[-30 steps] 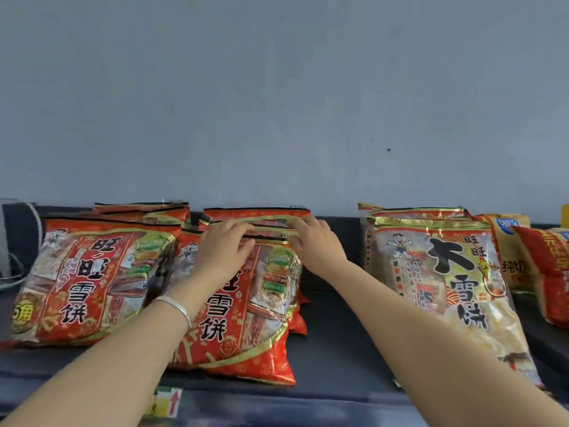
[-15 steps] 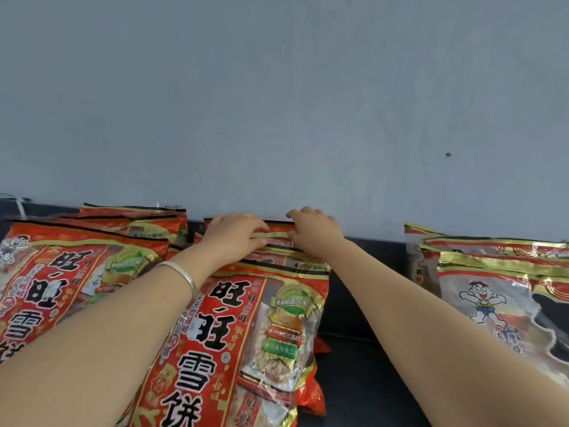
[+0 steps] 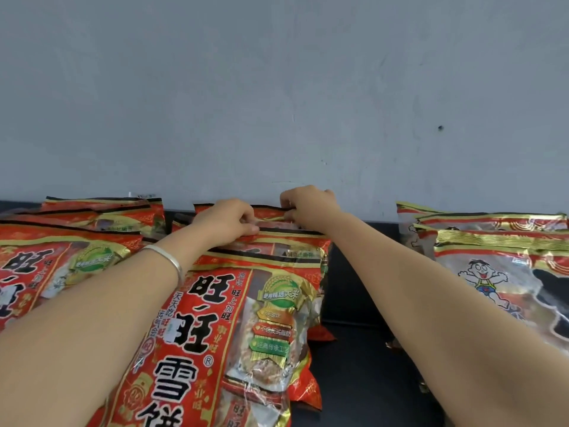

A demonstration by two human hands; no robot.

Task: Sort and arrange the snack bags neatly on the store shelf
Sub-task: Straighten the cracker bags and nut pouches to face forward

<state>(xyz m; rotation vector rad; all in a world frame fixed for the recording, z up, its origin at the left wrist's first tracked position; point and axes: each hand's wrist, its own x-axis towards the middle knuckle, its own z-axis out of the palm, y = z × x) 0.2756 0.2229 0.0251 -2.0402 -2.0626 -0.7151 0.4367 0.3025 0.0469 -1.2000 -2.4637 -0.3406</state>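
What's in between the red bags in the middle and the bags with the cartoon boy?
Between the red bags and the cartoon-boy bags, only bare dark shelf shows in the head view; the right forearm crosses over it.

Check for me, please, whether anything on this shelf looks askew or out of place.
Yes: the middle stack of red bags is uneven. Top edges sit staggered, and red corners of lower bags poke out at its right. The left hand and right hand grip the top edges of the rear bags.
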